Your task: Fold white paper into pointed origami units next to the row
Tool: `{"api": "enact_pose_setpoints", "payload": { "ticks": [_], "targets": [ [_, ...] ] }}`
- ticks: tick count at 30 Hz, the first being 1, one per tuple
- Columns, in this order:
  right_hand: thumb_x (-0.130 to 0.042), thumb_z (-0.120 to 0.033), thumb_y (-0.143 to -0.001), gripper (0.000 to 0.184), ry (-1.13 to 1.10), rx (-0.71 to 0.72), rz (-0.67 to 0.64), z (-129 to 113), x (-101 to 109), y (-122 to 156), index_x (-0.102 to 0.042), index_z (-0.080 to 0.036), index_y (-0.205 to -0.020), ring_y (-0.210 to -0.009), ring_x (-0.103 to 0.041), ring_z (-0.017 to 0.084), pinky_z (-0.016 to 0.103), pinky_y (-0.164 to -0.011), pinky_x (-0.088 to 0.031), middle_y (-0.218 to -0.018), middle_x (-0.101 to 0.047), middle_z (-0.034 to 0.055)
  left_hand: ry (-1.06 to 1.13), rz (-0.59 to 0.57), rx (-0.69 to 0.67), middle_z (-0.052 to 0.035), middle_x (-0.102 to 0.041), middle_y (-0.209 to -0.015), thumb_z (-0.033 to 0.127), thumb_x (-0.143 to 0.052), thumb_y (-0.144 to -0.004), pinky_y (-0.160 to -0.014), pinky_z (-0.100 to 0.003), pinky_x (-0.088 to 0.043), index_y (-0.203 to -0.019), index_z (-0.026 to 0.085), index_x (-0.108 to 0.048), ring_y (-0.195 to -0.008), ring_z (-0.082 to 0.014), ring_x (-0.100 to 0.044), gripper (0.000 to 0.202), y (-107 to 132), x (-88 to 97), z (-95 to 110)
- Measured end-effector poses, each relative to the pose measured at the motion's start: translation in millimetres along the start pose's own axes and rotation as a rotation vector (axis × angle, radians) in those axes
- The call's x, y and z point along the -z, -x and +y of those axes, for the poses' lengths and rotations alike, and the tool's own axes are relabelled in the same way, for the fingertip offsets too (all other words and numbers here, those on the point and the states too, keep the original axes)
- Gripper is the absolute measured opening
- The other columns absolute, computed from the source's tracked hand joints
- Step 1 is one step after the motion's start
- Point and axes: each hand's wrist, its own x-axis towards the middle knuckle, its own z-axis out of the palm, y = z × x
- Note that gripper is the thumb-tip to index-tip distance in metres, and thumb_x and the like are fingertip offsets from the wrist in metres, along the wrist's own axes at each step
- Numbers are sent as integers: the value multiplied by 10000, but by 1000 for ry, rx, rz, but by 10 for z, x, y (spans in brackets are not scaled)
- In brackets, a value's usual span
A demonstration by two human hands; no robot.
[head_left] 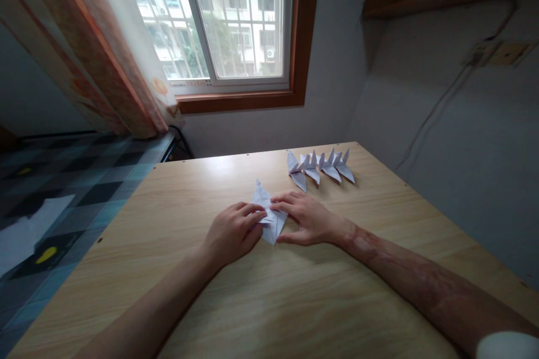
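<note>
Our bare forearms (168, 297) lie nearest, above the pale wooden table (269, 314). Flat on it, between our hands, sits the folded white paper (275, 228), a creased, narrow kite with a pointed far tip. Our right hand (309, 220) is spread, fingertips resting on it; our left hand (236, 231) curls against it, pinching or not we cannot tell.

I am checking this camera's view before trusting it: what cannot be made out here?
In the head view:
Folded paper: partly covered by the left hand and right hand.
Loose paper: cut off by the left edge.
White rounded thing: cut off by the bottom-right corner.
Wall socket: details too blurred.
</note>
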Motion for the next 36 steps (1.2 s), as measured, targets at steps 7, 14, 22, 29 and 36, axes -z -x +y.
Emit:
{"api": "enact_pose_setpoints", "payload": {
  "ticks": [7,14,22,29,36],
  "targets": [
    [-816,-503,-968,490,54,-20,51,-24,-1,-9,-711,-207,-1344,-1279,-702,334,506,-1135,-555,-1384,-746,146,109,27,17,-84,-847,-1213,239,-661,-941,-871,-413,-668,-1218,230,-790,-1027,-274,-805,305,-28,64,62],
    [-753,-320,-1001,279,106,-83,85,-21,-30,-4,-720,-205,-1254,-1174,-703,314,486,-1070,-577,-1264,-753,129,98,18,-22,-113,-839,-1258,598,-863,-828,-960,-516,-666,-1181,229,-787,-1065,-340,-828,517,-37,58,90],
    [-762,-327,-990,340,30,-51,101,-12,-27,-1,-699,-229,-1309,-1201,-694,310,482,-1077,-573,-1318,-740,120,41,11,74,-130,-768,-1425,433,-758,-942,-908,-427,-687,-1423,195,-672,-1074,-301,-834,543,-20,26,115],
    [-833,-460,-924,542,27,-33,74,-15,-23,1,-684,-201,-1376,-1294,-679,354,529,-1149,-543,-1409,-718,163,0,22,-44,-87,-849,-1216,430,-662,-1071,-820,-346,-682,-1179,210,-772,-1004,-260,-851,268,6,11,94],
    [-802,-465,-974,484,28,-60,73,-12,-37,3,-691,-209,-1369,-1304,-682,343,522,-1147,-550,-1405,-727,162,5,35,-66,-81,-856,-1205,340,-663,-1077,-818,-315,-678,-1256,216,-758,-1002,-240,-852,237,37,-13,49]
  ]
}}
